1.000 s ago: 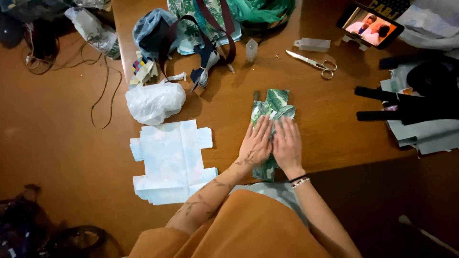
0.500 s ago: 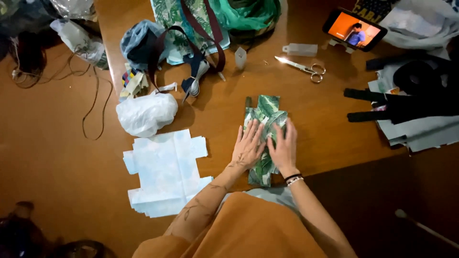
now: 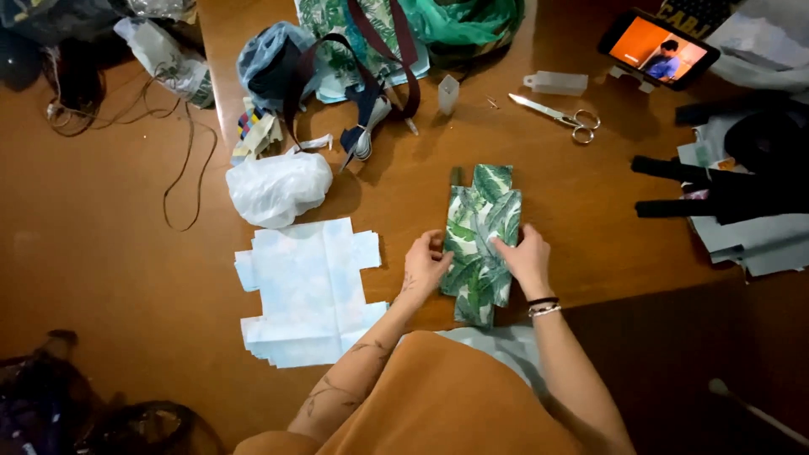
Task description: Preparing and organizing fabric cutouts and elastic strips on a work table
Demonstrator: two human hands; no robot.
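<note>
A folded piece of green leaf-print fabric (image 3: pixel 480 240) lies on the wooden table (image 3: pixel 581 211) near its front edge. My left hand (image 3: pixel 424 263) pinches the fabric's left edge, fingers curled on it. My right hand (image 3: pixel 527 259) presses on its right side, with thumb and fingers closed on the cloth. Bracelets circle my right wrist. A pale blue cut-out pattern piece (image 3: pixel 308 291) lies flat just left of my left hand.
A white plastic bag (image 3: pixel 278 185) lies behind the pattern piece. Scissors (image 3: pixel 560 114), a small clear box (image 3: pixel 556 82), a propped phone (image 3: pixel 657 49), straps and leaf-print cloth (image 3: pixel 362 50) crowd the back. Black straps and grey fabric (image 3: pixel 733 194) lie at right. Cords (image 3: pixel 181 160) trail left.
My hands have moved apart from the middle of the fabric to its left and right edges. The view has shifted slightly.
</note>
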